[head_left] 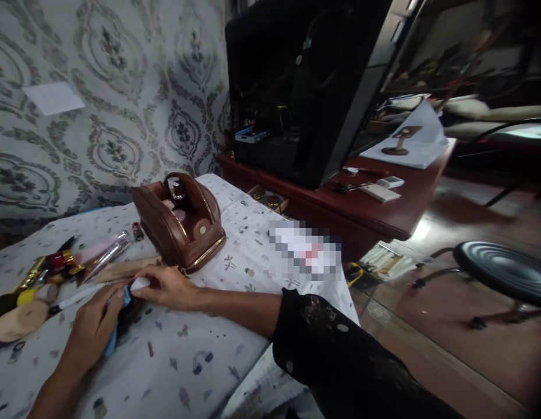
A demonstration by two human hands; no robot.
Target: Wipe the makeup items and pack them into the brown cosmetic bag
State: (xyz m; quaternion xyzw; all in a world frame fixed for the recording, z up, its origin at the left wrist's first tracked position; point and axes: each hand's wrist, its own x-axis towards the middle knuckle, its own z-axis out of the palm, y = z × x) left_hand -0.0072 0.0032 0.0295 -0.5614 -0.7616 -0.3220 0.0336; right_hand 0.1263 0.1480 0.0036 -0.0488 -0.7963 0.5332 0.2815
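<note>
My left hand (93,329) lies on the patterned tablecloth (187,355) with its fingers closed on a blue cloth (115,331). My right hand (168,286) reaches in from the right and pinches a small white object (140,283) held against that cloth. A dark item sits under both hands, mostly hidden. Just behind the hands stands an open brown leather pouch (183,224) with a dark bottle (177,189) upright inside it.
Several cosmetics, brushes and tubes (64,262) lie at the left with a round wooden lid (19,323). A black screen (296,87) stands on a red-brown cabinet (384,212) behind the table. A black stool (501,270) is on the floor at the right.
</note>
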